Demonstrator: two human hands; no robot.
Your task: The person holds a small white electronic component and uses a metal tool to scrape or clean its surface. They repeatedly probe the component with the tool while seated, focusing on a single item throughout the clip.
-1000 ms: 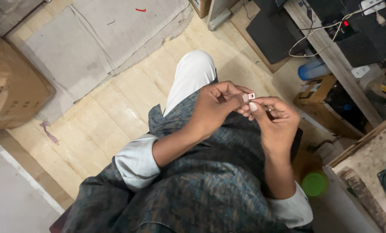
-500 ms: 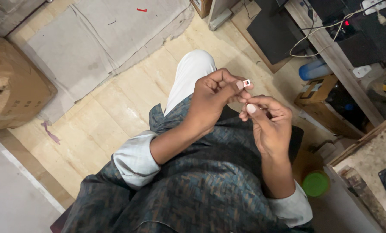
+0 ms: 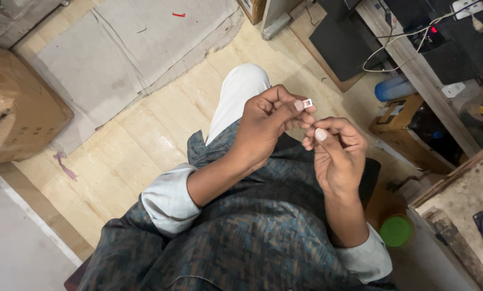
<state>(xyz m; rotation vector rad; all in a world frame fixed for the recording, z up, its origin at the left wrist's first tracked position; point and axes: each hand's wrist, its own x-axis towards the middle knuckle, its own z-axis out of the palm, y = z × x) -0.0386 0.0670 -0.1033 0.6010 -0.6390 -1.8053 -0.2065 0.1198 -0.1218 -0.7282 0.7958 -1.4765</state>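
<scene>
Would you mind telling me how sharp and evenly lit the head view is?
Head view: left hand, right hand and the small chip between them are sharp under soft, warm light; the shelf at top right sits dim; straight edges bow slightly.

Soft, even indoor light falls warm and fairly bright on the pale wooden floor (image 3: pixel 128 145) at centre left, while the upper right of the frame sinks into dim shadow, the focus stays sharp, and straight lines bow slightly toward the edges.
</scene>
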